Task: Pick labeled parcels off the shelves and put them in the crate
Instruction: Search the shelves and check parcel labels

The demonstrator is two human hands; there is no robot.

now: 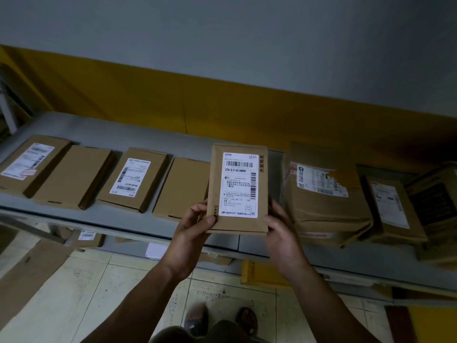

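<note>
L hand (195, 219) grips lower-left corner of flat brown cardboard parcel (237, 189): thumb on front face, fingers behind. R hand (279, 226) grips lower-right edge, fingers wrapped behind. Parcel upright, white label facing cam, held in air over near edge of grey metal shelf (138, 134). It sits between plain brown flat box (183, 186) on left and crumpled brown parcel stack (324, 194) on right. Crate: not in view.

Risks (judgement only):
1. Both grips sit low and top half is unsupported, so parcel may tip fwd/back if one hand lets go. Card looks smooth, so a corner pinch could slip and drop it to pale tiled floor (118, 280).
2. Crate out of sight, so person must turn or look away. One-hand carry by a corner = weakest moment.
3. R forearm is near the stack, which looks slumped and sits close to near shelf edge. A bump while pulling back could drag it off.
4. Plain box shows no label on top face and could be grabbed by mistake. Labelled brown box (134, 178) further left = safer target.
5. Dim light, so label misread possible.
</note>
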